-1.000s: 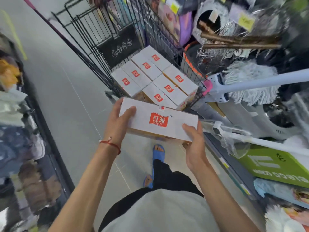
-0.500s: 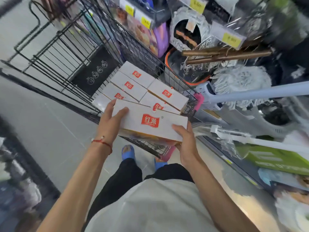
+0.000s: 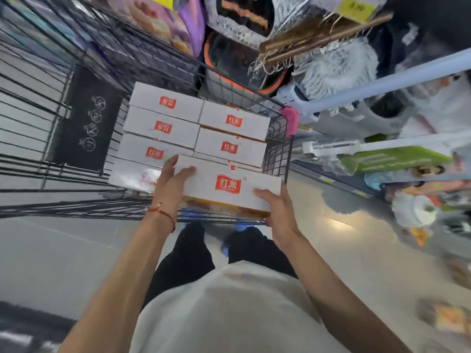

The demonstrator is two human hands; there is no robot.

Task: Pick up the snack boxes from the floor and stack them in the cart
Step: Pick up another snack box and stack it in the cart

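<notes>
I hold a white snack box (image 3: 229,183) with a red logo between both hands, level, over the near right end of the black wire cart (image 3: 276,138). My left hand (image 3: 169,182) grips its left end, thumb on top. My right hand (image 3: 277,212) grips its right front corner. Inside the cart lie several identical white boxes (image 3: 163,127) in two rows, tops facing up. The held box hides part of the near right spot in the cart.
Store shelves on the right carry mops (image 3: 339,64), a long pale blue handle (image 3: 382,82), a green carton (image 3: 392,159) and packaged goods. A black sign panel (image 3: 89,118) hangs inside the cart's left side. Grey floor (image 3: 51,256) lies to the left, and my legs stand just behind the cart.
The box in my hands has moved forward from in front of the cart to over its near right end. The view has swung so the cart now lies straight ahead.
</notes>
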